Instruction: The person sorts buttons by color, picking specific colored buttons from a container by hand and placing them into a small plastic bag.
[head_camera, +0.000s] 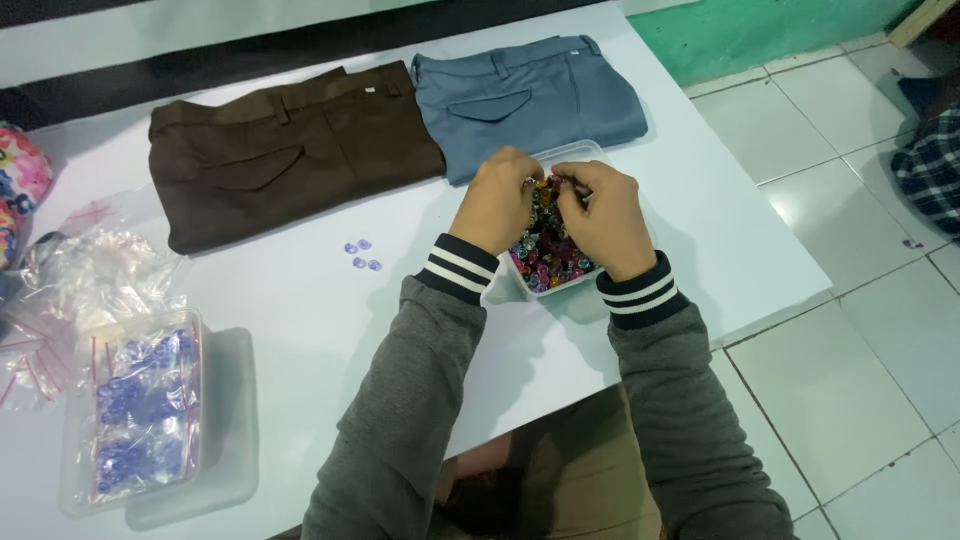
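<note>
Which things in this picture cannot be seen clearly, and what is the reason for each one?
Head view:
- Fingertips of the left hand and right hand: curled into the clear box of mixed beads, so any grip is hidden.
- Single beads: too small to tell their shape.
- Purple pieces in the lidded box: blurred by plastic wrap.
- Checked cloth: cut off by the right edge.

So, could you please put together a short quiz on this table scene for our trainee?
1. True or false: both hands are in the clear tub of mixed beads.
2. Which trousers lie nearer the tub: A brown, B blue-grey?
3. What colour are the loose beads on the white table?

Key:
1. True: the left hand and right hand meet over the tub.
2. B: the blue-grey trousers, not the brown trousers.
3. Purple: the loose beads on the table.
</note>
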